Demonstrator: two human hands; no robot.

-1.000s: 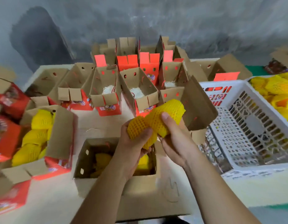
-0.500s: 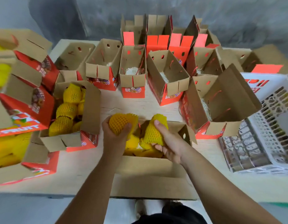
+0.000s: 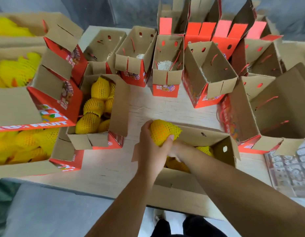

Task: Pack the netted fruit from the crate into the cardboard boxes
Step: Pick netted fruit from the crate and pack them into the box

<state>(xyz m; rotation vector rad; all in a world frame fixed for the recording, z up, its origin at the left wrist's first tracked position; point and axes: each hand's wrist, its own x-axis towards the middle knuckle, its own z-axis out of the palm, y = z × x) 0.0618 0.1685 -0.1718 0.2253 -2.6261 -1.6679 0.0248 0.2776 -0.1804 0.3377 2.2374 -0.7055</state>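
My left hand (image 3: 153, 151) grips a yellow netted fruit (image 3: 162, 133) just above the left end of the open cardboard box (image 3: 206, 134) in front of me. My right hand (image 3: 180, 150) reaches down into that box, and my left hand covers most of it. Its fingers are hidden, so I cannot tell what it holds. More netted fruit (image 3: 204, 149) lies inside the box. The white plastic crate (image 3: 288, 170) shows at the lower right edge.
A filled open box (image 3: 97, 106) stands to the left of my hands, with more fruit-filled boxes (image 3: 25, 146) stacked at the far left. Several open red-and-brown boxes (image 3: 167, 69) stand in rows behind. A large open box (image 3: 276, 106) stands at the right.
Both hands came down from the crate side to the front box. My right hand has sunk into the box with its fruit, and my left hand still holds its fruit above the box's left end.
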